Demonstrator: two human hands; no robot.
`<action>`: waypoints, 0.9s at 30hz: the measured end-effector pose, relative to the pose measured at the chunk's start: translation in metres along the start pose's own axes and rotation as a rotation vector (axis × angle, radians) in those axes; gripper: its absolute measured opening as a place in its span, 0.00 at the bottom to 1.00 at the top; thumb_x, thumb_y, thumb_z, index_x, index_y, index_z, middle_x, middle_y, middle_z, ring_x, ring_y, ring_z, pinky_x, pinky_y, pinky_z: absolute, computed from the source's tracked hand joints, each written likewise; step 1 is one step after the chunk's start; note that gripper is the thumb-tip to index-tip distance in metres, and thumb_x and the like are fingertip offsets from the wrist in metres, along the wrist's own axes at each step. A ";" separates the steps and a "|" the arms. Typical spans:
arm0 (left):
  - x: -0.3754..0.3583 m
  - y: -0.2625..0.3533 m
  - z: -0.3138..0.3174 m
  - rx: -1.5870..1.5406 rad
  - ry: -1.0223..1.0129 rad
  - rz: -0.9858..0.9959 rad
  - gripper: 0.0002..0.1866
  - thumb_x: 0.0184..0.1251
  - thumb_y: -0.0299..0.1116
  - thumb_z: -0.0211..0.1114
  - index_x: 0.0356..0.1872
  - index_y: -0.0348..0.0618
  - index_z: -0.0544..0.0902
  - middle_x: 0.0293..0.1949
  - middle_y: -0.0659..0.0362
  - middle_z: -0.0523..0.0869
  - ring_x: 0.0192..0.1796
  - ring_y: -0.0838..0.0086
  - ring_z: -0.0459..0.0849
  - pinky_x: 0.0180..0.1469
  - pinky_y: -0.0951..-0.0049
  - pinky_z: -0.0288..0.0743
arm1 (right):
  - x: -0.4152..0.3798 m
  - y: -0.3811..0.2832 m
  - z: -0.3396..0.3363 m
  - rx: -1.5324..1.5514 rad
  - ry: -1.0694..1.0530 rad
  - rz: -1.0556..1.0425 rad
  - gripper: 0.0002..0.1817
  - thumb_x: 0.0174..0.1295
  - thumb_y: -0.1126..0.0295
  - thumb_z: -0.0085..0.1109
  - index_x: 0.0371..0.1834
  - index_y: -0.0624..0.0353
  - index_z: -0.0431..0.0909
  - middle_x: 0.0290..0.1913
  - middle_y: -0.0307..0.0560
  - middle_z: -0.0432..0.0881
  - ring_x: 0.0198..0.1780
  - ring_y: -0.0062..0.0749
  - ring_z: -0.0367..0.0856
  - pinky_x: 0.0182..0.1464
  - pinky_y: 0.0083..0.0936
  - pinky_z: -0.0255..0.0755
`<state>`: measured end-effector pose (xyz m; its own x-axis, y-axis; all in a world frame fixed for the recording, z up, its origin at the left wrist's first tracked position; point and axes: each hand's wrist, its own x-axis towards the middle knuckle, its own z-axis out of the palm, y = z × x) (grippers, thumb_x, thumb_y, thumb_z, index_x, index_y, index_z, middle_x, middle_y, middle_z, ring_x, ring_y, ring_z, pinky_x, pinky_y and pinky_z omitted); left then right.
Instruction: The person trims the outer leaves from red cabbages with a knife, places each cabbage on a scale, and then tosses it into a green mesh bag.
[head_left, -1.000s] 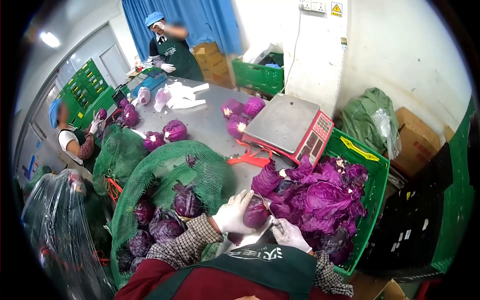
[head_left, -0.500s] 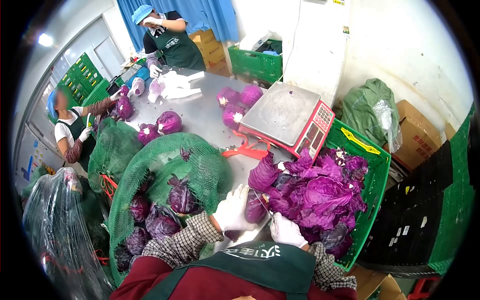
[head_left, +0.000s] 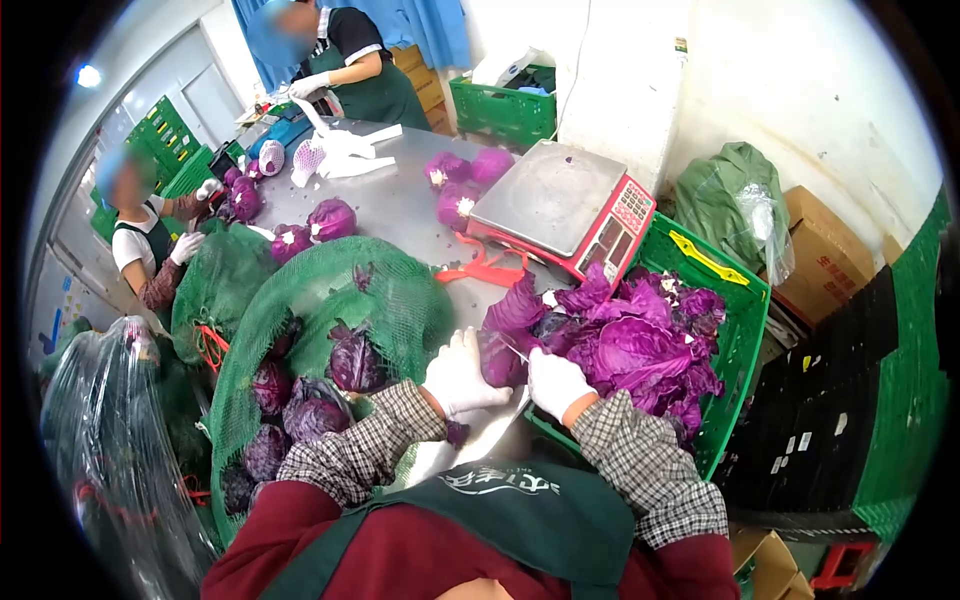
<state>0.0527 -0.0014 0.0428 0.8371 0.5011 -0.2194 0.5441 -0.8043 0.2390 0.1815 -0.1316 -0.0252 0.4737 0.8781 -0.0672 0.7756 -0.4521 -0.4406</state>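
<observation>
My left hand point(head_left: 460, 375), in a white glove, is closed against the side of a small red cabbage point(head_left: 500, 360) and steadies it on the metal table. My right hand point(head_left: 556, 383), also gloved, is wrapped round a knife point(head_left: 515, 350); its handle is hidden in the fist and the thin blade meets the cabbage's right side. Just beyond, a green crate point(head_left: 740, 335) holds a heap of loose purple cabbage leaves point(head_left: 640, 350). To the left lies an open green mesh sack point(head_left: 395, 285) with several red cabbages point(head_left: 357, 360) in it.
A red-framed scale point(head_left: 555, 205) partly overhangs the crate. Near it lie a red strap point(head_left: 490, 262) and several trimmed cabbages point(head_left: 455, 205). Two co-workers point(head_left: 375, 90) stand across the table point(head_left: 395, 205) and at its left side. Plastic-wrapped sacks point(head_left: 120, 430) stand at left.
My right hand has moved up and left, bringing the knife against the cabbage. My left hand still holds the cabbage. The far co-worker now handles white foam netting.
</observation>
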 end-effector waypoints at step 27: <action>-0.019 -0.007 0.026 -0.213 0.241 0.202 0.63 0.44 0.61 0.74 0.72 0.25 0.53 0.69 0.32 0.59 0.72 0.41 0.59 0.73 0.53 0.57 | -0.034 -0.005 0.017 0.582 0.298 -0.310 0.27 0.73 0.66 0.47 0.70 0.71 0.60 0.67 0.66 0.68 0.67 0.55 0.70 0.69 0.37 0.64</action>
<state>0.0314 -0.0136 0.0207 0.9043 0.4202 0.0751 0.3448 -0.8227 0.4519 0.1542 -0.1563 -0.0354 0.4256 0.8352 0.3482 0.5843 0.0402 -0.8106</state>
